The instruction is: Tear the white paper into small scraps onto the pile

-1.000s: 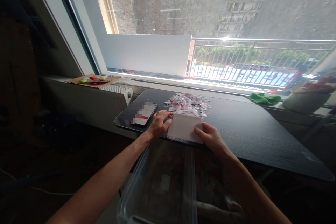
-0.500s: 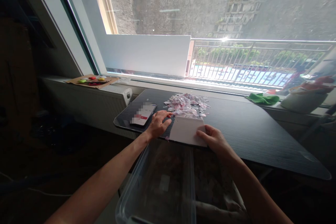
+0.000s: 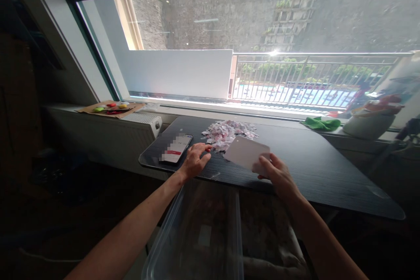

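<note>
My right hand (image 3: 277,173) grips the right corner of a flat, pale rounded board (image 3: 246,152), thumb on top and fingers beneath. The board is tilted, its far left edge close against a heap of small pinkish-white paper scraps (image 3: 223,131). My left hand (image 3: 196,159) is beside the heap's near left side, fingers stretched forward and apart, apparently holding nothing. Whether its fingertips touch the scraps is hard to tell. A phone (image 3: 176,148) with a lit screen lies left of that hand.
The dark table (image 3: 315,170) runs under a wide window. Below its front edge stands a clear plastic bin (image 3: 197,227). A radiator (image 3: 144,123) adjoins on the left, with cardboard (image 3: 88,108) holding small coloured items. On the sill at right are a green cloth (image 3: 320,124) and a white pot (image 3: 367,123).
The board has gone from the table's front edge up and to the right, turning and tilting in my right hand. My left hand has barely moved. The whole view has shifted slightly.
</note>
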`<state>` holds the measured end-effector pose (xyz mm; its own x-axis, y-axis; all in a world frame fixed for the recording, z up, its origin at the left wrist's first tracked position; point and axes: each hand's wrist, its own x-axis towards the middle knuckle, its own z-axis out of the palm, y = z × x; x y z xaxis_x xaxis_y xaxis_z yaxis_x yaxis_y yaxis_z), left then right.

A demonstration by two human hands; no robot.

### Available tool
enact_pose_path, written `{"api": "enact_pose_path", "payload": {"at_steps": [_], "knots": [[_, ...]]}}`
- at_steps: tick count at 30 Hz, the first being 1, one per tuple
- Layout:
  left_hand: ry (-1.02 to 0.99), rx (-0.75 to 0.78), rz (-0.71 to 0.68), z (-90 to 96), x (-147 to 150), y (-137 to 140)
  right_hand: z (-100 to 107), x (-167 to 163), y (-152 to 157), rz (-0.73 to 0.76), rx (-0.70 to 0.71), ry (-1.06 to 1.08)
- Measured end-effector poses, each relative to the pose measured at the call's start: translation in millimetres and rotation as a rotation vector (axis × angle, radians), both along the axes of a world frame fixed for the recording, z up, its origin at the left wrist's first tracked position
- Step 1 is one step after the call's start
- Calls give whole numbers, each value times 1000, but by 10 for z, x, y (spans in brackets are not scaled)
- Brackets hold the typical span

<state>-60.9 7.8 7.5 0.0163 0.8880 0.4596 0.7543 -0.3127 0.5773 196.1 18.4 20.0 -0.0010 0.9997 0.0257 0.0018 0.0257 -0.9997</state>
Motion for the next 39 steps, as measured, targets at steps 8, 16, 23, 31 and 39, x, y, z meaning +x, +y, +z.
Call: {"api": "enact_pose_path", "payload": {"at_steps": [8,16,23,31,39], "knots": [[106,17,-8,-58,-69,49,-147,62,71,-122,134,58],[339,41,28,-54,7,14,-197,57,108,-133,178,16],[385,65,62,-29,45,-19,-215,28,126,-192,184,86],[457,108,68,-36,118,-75,-189,-157,215,-160,197,28],[541,74,51,84,171,-73,-179,-143,163,-191,200,23]]}}
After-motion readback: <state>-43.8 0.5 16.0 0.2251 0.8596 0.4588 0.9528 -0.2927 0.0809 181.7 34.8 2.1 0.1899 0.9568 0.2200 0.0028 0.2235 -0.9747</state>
